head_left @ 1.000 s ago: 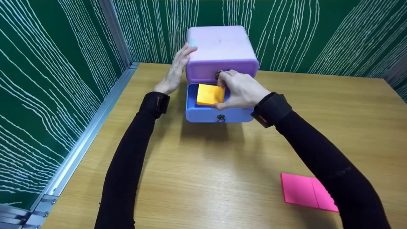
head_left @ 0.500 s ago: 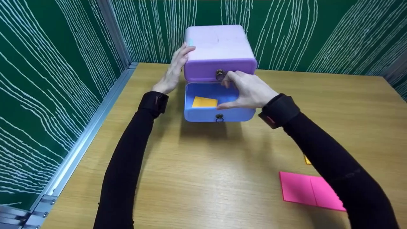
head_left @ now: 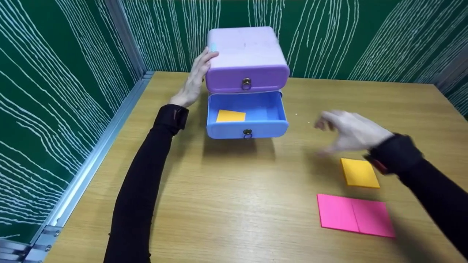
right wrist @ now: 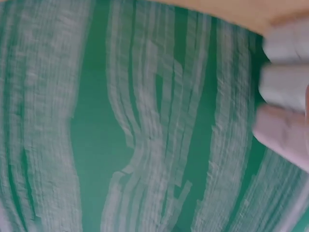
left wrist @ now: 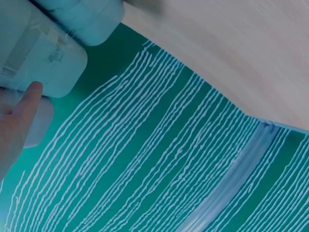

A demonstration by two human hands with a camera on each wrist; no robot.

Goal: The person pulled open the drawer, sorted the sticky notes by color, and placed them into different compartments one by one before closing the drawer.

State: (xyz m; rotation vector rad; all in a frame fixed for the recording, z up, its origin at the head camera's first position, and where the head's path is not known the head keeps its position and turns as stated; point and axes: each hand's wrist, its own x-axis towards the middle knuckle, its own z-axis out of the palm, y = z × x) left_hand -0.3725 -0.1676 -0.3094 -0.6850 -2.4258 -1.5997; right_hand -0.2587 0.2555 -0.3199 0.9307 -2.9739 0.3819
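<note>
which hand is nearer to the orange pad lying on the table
Right. The right hand is just beyond the orange pad in the head view, holding nothing; the left hand is farther off, touching the left side of the purple drawer box.

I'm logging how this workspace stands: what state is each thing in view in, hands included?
Purple rectangular plastic drawer: shut.
Blue rectangular plastic drawer: pulled open.
Orange paper piece: in the blue drawer, partly hidden by its front.
Square orange paper pad: flat on the wood-grain table.
Two pink square paper pads: flat on the table, side by side.
Left hand: touching the lilac plastic casing.
Right hand: in the air, blurred, holding nothing.
</note>
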